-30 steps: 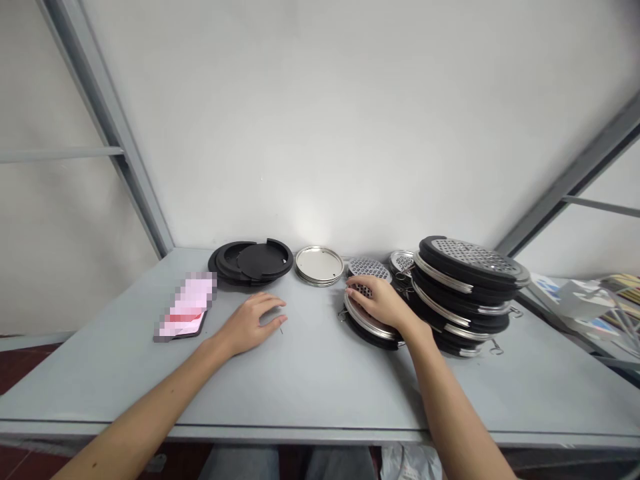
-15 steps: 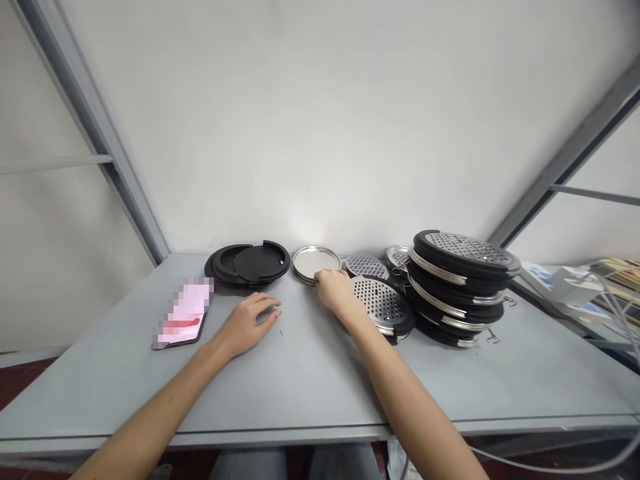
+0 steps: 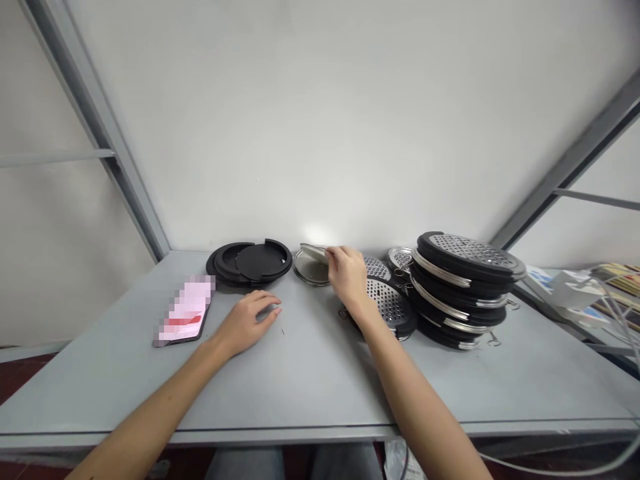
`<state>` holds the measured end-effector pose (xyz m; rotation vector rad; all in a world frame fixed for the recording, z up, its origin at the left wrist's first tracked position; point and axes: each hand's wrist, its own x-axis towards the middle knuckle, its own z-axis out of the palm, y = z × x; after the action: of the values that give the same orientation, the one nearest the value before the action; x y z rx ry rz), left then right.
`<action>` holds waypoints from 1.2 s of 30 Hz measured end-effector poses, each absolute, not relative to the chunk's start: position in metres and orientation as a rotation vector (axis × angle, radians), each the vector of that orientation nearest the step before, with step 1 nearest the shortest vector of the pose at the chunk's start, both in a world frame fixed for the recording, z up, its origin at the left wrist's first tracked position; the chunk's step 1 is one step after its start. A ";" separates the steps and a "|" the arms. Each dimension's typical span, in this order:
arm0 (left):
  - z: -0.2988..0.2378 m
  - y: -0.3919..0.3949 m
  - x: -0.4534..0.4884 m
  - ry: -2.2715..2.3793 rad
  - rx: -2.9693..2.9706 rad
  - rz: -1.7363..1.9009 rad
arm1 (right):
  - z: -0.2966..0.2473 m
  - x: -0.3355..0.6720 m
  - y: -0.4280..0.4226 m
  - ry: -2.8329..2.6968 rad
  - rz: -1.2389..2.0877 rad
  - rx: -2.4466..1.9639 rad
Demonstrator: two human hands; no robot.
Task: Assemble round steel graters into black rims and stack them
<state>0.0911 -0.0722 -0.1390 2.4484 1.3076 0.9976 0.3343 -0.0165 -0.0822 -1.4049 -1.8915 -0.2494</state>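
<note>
Hands apart. Left hand (image 3: 246,323) empty on grey flat table (image 3: 300,387), fingers loosely parted. Farther, right hand (image 3: 349,275) pinches thin round silver metal disc (image 3: 315,253), tilted, left of its fingertips, over stacked round silver discs (image 3: 311,271).

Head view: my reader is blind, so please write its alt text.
A right hand holds a metal plate tilted over similar round plates on a gray table; the empty left hand is near a phone. Black round pieces sit left, a tall disc stack right.
</note>
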 end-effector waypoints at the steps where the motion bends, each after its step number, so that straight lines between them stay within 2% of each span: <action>1: -0.139 -0.072 0.091 1.312 2.441 1.015 | -0.079 0.339 -0.020 -1.831 -0.219 -1.316; 7: -0.137 -0.075 0.091 1.259 2.361 1.132 | -0.067 0.362 -0.050 -1.812 -0.013 -0.915; 12: -0.136 -0.077 0.088 1.121 2.322 1.234 | -0.078 0.353 -0.072 -2.181 0.179 -0.706; 15: -0.135 -0.078 0.089 1.035 2.380 1.130 | -0.087 0.342 -0.081 -2.435 0.256 -0.639; 20: -0.135 -0.080 0.097 1.115 2.464 0.863 | -0.089 0.351 -0.075 -2.524 0.283 -0.797; 24: -0.137 -0.079 0.100 1.130 2.552 0.808 | -0.089 0.384 -0.056 -2.340 0.103 -1.163; 27: -0.139 -0.077 0.099 1.141 2.567 0.804 | -0.098 0.404 -0.045 -2.436 0.123 -1.330; 36: -0.137 -0.078 0.098 1.153 2.547 0.798 | -0.106 0.407 -0.043 -2.465 0.176 -1.288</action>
<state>0.0982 -0.0783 -0.1368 2.5473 1.1527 0.7984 0.4074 -0.0434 -0.1056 -1.2880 -2.4649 0.1763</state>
